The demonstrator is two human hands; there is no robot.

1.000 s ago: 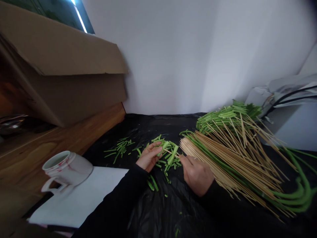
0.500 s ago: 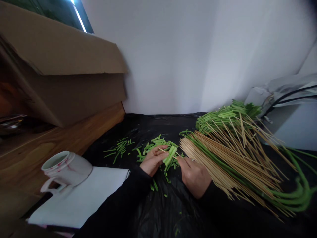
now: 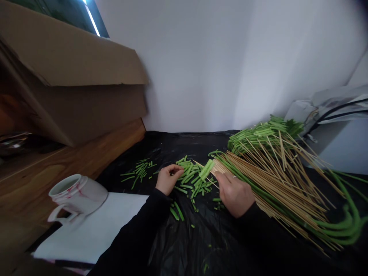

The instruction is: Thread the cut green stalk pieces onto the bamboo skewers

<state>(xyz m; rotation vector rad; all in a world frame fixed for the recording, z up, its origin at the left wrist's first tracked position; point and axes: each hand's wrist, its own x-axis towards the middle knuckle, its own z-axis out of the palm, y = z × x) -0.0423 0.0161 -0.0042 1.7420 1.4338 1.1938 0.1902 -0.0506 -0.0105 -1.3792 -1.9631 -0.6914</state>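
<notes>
Two wooden skewers with several short green stem pieces (image 3: pixel 206 170) threaded side by side are held by my right hand (image 3: pixel 236 193), its fingers closed round their right ends. My left hand (image 3: pixel 170 178) is at the left edge of a pile of cut green stems (image 3: pixel 188 172). Its thumb and forefinger are pinched together, and what they hold, if anything, is too small to make out. Beside my right hand lies a large bundle of bare wooden skewers (image 3: pixel 267 180), with long green stems (image 3: pixel 253 188) running across it.
Filled skewers of green stems (image 3: pixel 258 136) are stacked at the back right, near a white box (image 3: pixel 339 142). At the left, a mug (image 3: pixel 79 194) lies tilted on white paper (image 3: pixel 100 226). A cardboard box (image 3: pixel 94 84) stands behind. Black plastic (image 3: pixel 172 142) covers the table.
My left hand has let go of the skewered stems and moved left to the cut pile. My right hand has carried the skewered stems slightly to the right.
</notes>
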